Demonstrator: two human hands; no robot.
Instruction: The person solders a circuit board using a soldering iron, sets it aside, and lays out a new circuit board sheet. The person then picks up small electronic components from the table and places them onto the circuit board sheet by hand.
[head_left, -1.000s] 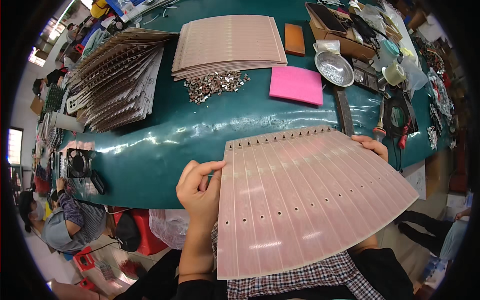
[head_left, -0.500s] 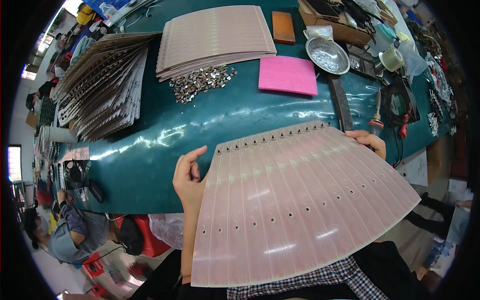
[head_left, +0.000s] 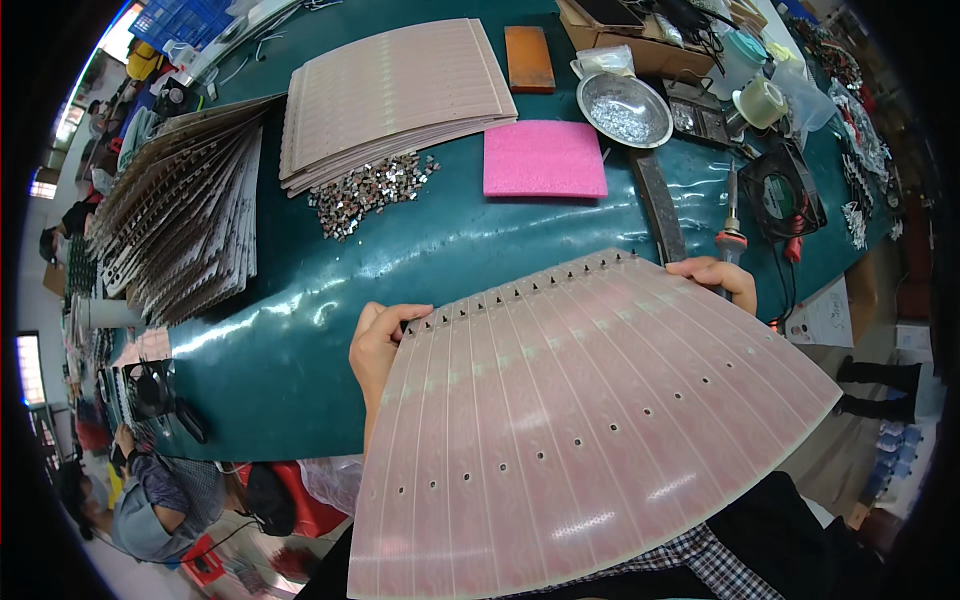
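Held tilted over the near table edge is a large pinkish circuit board panel (head_left: pixel 560 420), split into long strips. Small black parts stand in a row along its far edge, and a line of dark holes crosses its lower half. My left hand (head_left: pixel 380 345) pinches the panel's far left corner, fingers closed on the edge. At the far right corner my right hand (head_left: pixel 722 280) grips it too, fingers curled over the rim. Beyond the panel lie a heap of small metal pieces (head_left: pixel 365 195) and a stack of similar pink panels (head_left: pixel 400 85).
Leaning boards (head_left: pixel 190 215) stand fanned out at left. A pink foam pad (head_left: pixel 545 160), an orange block (head_left: pixel 528 60) and a metal bowl (head_left: pixel 628 110) sit at the back. A dark bar (head_left: pixel 658 210), soldering iron (head_left: pixel 731 235) and small fan (head_left: pixel 785 195) are at right.
My left hand, its fingers raised before, has closed on the panel's far left corner. The panel's left side has come lower in view. The whole table has shifted left in the picture.
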